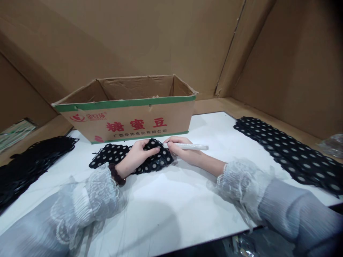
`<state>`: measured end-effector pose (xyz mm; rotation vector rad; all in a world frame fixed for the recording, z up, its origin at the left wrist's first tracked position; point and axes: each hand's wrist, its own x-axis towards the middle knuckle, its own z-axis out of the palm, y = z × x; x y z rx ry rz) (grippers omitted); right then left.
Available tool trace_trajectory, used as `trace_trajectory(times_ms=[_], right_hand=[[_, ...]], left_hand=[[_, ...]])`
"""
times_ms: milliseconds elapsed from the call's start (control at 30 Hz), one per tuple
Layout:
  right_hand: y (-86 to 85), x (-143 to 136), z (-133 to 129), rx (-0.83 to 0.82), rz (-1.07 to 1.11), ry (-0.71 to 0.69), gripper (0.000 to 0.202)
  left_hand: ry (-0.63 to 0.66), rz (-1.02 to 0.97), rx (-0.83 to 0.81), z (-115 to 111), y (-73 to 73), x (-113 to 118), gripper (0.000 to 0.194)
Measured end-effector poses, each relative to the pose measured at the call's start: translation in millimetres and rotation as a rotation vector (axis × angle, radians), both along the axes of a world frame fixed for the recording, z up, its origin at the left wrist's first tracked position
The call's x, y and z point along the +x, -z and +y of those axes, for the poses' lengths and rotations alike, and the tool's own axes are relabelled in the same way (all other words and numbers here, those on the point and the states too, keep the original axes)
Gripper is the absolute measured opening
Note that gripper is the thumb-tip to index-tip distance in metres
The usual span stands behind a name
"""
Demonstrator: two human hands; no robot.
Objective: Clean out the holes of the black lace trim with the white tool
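- At the centre of the white tabletop (155, 210), the left hand (138, 155) pinches the black dotted piece (158, 165), probably to keep it steady.
- From its right side, the right hand (183, 151) grips a white pen-like tool (195, 146) as for writing, perhaps for fine control.
- Just beyond, the open cardboard box (128, 121) has straight, stiff walls.
- At far right lies a long dotted stack (286, 151); at left, a dark, stringy pile (34, 167).

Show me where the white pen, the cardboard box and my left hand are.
White pen (191, 146), head view: middle of its barrel.
Cardboard box (175, 112), head view: right side of its front wall.
Left hand (134, 157), head view: back of the hand.
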<state>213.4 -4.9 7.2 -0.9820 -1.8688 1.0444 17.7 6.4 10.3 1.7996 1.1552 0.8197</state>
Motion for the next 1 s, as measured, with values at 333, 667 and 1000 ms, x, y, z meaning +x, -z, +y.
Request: trace_trajectory(times_ms=[333,667,1000], right_hand=[[-4.9,1,-1,0.09,-0.078,-0.007,0.026],[8.6,-17,9,0.584,-0.64,0.252,0.021],[-0.5,-1,3,0.071,-0.195,0.079,0.034]], left_hand=[[0.014,-0.028,-0.026,1,1.4,-1,0.029],[0.053,-0.05,0.027,1,1.7,2,0.027],[-0.13,0.002,0.092,7,9.0,-1,0.028]])
